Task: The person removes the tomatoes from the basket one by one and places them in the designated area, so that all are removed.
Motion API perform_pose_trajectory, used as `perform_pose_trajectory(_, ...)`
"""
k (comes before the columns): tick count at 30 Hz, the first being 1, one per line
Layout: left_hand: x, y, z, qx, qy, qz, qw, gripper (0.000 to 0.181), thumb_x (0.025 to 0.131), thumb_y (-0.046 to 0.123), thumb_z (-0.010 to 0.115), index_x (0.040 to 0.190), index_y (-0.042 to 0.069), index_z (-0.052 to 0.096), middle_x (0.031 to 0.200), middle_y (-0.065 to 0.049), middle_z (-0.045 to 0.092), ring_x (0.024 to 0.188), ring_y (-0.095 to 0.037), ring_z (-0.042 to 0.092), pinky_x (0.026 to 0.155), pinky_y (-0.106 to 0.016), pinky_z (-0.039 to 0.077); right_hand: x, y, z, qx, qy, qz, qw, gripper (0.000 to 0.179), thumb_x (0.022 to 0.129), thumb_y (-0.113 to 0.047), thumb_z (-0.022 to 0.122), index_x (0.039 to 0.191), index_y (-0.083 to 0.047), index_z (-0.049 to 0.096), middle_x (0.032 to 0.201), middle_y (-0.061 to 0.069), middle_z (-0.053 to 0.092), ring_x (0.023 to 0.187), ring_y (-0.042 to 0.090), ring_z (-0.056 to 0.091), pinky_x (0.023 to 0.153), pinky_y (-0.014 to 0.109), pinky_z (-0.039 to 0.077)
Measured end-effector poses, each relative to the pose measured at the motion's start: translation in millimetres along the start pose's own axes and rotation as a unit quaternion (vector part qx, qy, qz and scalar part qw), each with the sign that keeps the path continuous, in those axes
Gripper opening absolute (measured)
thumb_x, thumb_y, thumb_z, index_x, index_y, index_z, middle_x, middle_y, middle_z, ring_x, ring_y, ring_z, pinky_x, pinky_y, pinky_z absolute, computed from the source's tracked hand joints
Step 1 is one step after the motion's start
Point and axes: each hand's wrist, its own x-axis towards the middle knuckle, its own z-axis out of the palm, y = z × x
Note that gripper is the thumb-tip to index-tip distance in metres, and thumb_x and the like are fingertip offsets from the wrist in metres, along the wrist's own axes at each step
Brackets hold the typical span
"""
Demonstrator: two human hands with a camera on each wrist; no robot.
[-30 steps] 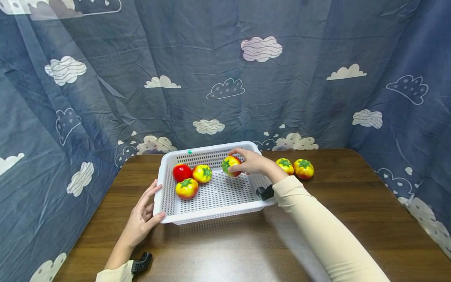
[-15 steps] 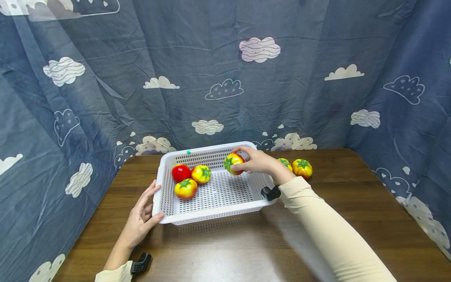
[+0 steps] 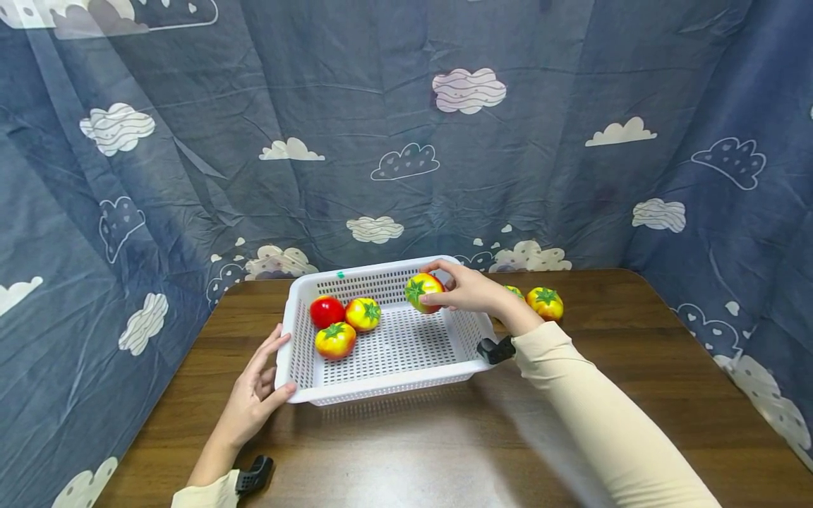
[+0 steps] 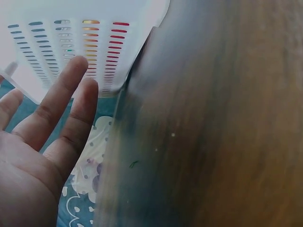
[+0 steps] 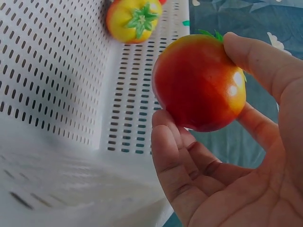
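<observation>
Right hand is pinching a tomato at the basket's 2 o'clock; left hand, fingers spread, should be steadying 9 o'clock.

Held tomato: I see deep red shading into yellow, with a green leafy crown.
Basket: white, patterned with rows of slots; I spot a small green mark on its rim.
Plain tomato: glossy red all over, as far as my feed shows.
Leafy tomatoes: yellow flushed with orange-red, green star-shaped tops.
Tabletop: brown with darker wood grain.
Curtain: slate blue on my screen, printed with pale clouds, some wavy-lined, some dotted, some outlined.
Sleeves: solid cream.
Wrist cameras: black.
</observation>
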Motion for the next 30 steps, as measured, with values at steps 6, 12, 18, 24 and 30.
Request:
perform_pose_trajectory(6, 1.2, 0.1, 1.7, 0.007, 0.004, 0.020, 0.9998, 0.075, 0.092, -0.010, 0.069, 0.161, 0.000, 0.042, 0.178, -0.022, 0.019, 0.126, 0.001, 0.065, 0.092, -0.019, 0.060, -9.1, 2.2, -2.4, 0.009, 0.011, -0.019, 0.9997, 0.059, 0.100, -0.032, 0.076, 0.151, -0.017, 0.051, 0.112, 0.014, 0.072, 0.089, 0.020, 0.064, 0.074, 0.028, 0.055)
perform_pose_trajectory(12, 1.3, 1.5, 2.4, 0.014, 0.009, 0.028, 0.9995, 0.075, 0.090, -0.010, 0.070, 0.160, 0.000, 0.044, 0.177, -0.025, 0.020, 0.123, -0.001, 0.067, 0.091, -0.018, 0.061, -16.1, 7.2, -5.4, 0.020, 0.021, -0.017, 0.9994, 0.063, 0.099, -0.034, 0.078, 0.153, -0.019, 0.050, 0.107, 0.014, 0.071, 0.093, 0.027, 0.066, 0.077, 0.030, 0.056)
perform_pose_trajectory(18, 0.3, 3.6, 3.2, -0.012, 0.007, 0.043, 0.9990, 0.065, 0.087, -0.011, 0.070, 0.149, -0.008, 0.050, 0.177, -0.023, 0.020, 0.126, -0.006, 0.067, 0.093, -0.018, 0.060, -21.9, 13.1, -9.9, 0.020, 0.030, -0.019, 0.9992, 0.064, 0.098, -0.036, 0.079, 0.153, -0.021, 0.051, 0.110, 0.014, 0.072, 0.099, 0.027, 0.066, 0.079, 0.032, 0.055)
perform_pose_trajectory(24, -0.2, 4.7, 3.9, -0.037, 0.005, 0.053, 0.9979, 0.062, 0.083, -0.012, 0.073, 0.141, -0.012, 0.053, 0.176, -0.024, 0.021, 0.128, -0.009, 0.066, 0.095, -0.018, 0.060, -30.9, 15.9, -16.1, 0.032, 0.036, -0.022, 0.9986, 0.065, 0.098, -0.036, 0.079, 0.153, -0.020, 0.050, 0.108, 0.014, 0.071, 0.096, 0.025, 0.064, 0.078, 0.032, 0.054)
perform_pose_trajectory(30, -0.4, 4.0, 4.2, -0.048, 0.009, 0.056, 0.9972, 0.063, 0.081, -0.014, 0.074, 0.141, -0.010, 0.054, 0.175, -0.024, 0.022, 0.128, -0.009, 0.066, 0.096, -0.019, 0.060, -41.6, 18.0, -21.0, 0.049, 0.040, -0.018, 0.9978, 0.065, 0.099, -0.034, 0.078, 0.154, -0.018, 0.049, 0.106, 0.016, 0.072, 0.095, 0.028, 0.067, 0.078, 0.032, 0.056)
